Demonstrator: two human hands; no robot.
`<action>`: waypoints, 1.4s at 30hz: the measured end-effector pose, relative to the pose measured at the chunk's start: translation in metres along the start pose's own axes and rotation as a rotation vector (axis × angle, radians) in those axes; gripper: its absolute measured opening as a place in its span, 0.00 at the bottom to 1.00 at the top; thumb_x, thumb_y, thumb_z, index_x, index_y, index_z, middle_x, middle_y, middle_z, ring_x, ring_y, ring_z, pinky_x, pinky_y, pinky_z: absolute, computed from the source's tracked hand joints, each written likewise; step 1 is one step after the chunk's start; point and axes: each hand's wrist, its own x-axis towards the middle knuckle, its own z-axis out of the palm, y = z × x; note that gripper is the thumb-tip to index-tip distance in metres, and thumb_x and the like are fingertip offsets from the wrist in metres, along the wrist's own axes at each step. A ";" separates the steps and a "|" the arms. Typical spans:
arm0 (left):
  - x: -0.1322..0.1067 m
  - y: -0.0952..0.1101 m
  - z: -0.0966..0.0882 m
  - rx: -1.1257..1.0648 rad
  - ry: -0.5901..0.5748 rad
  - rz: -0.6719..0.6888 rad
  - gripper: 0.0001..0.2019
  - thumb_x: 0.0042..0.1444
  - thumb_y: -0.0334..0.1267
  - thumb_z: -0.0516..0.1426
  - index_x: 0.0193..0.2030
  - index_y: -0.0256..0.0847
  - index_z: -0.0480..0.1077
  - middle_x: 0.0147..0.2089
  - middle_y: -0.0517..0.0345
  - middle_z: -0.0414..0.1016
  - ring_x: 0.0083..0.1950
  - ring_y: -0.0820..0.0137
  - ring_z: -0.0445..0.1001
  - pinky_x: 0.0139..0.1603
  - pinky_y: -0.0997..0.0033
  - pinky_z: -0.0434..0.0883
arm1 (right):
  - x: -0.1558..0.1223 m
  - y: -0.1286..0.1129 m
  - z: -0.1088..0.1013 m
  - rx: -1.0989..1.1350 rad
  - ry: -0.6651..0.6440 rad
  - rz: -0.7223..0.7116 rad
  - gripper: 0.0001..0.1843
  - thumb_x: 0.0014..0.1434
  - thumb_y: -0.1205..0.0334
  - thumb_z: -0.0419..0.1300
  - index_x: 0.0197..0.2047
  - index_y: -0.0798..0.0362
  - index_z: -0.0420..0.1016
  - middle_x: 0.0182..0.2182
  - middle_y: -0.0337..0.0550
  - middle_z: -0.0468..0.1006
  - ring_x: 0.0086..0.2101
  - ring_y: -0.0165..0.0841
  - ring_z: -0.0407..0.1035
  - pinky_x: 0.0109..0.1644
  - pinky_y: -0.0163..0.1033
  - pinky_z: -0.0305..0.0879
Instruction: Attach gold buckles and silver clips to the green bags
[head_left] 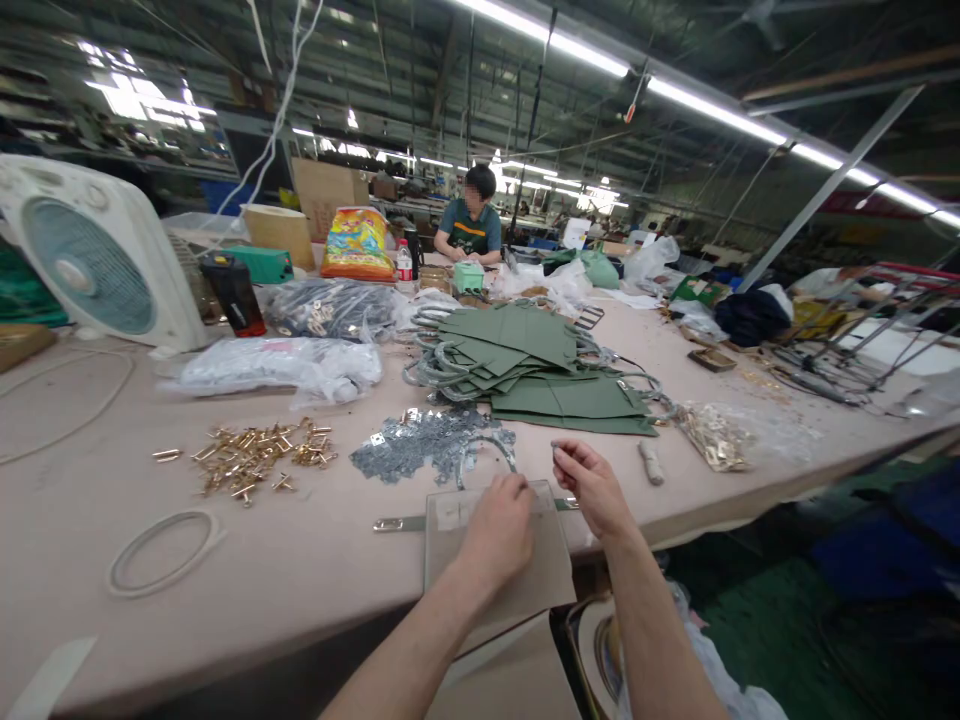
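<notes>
The left hand (pixel 499 530), fingers curled, presses on a clear acrylic template (pixel 532 570) at the edge of the worktop (pixel 75 520), as the right hand (pixel 592 490) pinches a small metal piece (pixel 558 447), its shape too small to make out, just right of it. A metal-tipped strap (pixel 397 524) runs crosswise beneath the template, partly hidden; brass rivets (pixel 247 460) lie left of the template, green bag panels (pixel 570 400) beyond it.

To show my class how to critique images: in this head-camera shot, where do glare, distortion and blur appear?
In the head view, the fluorescent tube lights and the window glare white; wide-angle distortion bows the long table; the left hand and right hand look fairly sharp, with only the seated co-worker's head pixelated.
</notes>
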 end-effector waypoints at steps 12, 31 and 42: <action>0.030 0.009 0.016 0.026 0.026 -0.211 0.13 0.58 0.48 0.67 0.45 0.45 0.79 0.50 0.54 0.73 0.51 0.60 0.73 0.51 0.60 0.70 | -0.015 0.048 -0.022 -0.238 -0.018 0.079 0.27 0.52 0.38 0.71 0.41 0.54 0.80 0.21 0.36 0.74 0.22 0.29 0.62 0.28 0.35 0.56; 0.023 0.012 0.019 0.035 0.085 -0.111 0.04 0.65 0.41 0.62 0.39 0.46 0.76 0.48 0.57 0.76 0.51 0.61 0.71 0.51 0.58 0.67 | -0.017 0.048 -0.034 -0.208 -0.073 0.111 0.23 0.54 0.42 0.71 0.40 0.54 0.80 0.21 0.36 0.74 0.22 0.28 0.60 0.28 0.34 0.54; 0.019 0.006 0.024 0.030 0.112 -0.124 0.19 0.59 0.52 0.67 0.48 0.41 0.73 0.50 0.52 0.76 0.53 0.57 0.72 0.55 0.58 0.69 | -0.018 0.052 -0.028 -0.309 -0.123 0.096 0.21 0.55 0.43 0.71 0.37 0.54 0.82 0.22 0.35 0.71 0.24 0.28 0.59 0.29 0.35 0.53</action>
